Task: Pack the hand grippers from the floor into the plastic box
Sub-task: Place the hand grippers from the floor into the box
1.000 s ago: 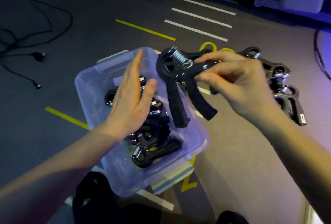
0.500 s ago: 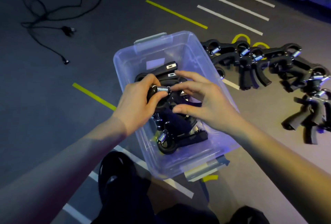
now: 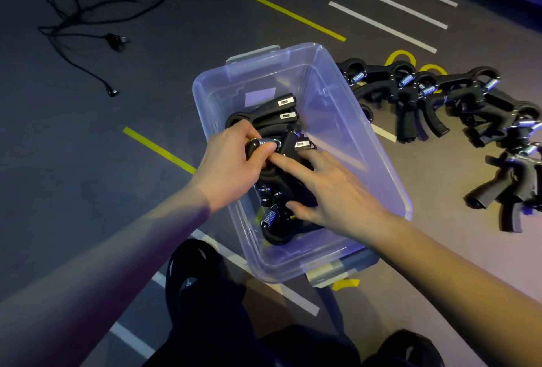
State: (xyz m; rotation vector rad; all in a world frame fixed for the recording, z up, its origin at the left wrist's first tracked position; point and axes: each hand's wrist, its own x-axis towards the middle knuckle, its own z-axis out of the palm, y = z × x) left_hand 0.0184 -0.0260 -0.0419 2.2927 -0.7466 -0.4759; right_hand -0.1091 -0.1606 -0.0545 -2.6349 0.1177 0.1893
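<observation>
Left hand (image 3: 231, 161) grips a hand gripper (image 3: 265, 146) by its spring end inside the plastic box (image 3: 363, 143). Right hand (image 3: 331, 190) lies flat, fingers straight, on the pile there.

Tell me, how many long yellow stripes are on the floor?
2. One long yellow tape stripe lies beyond the clear plastic box; the other lies left of it. The box may hide more.

The only view sits on my head, looking steeply down and forward, close over my hands at the box (image 3: 378, 167), with the floor (image 3: 117, 176) spreading beyond. No second view shares anything.
</observation>
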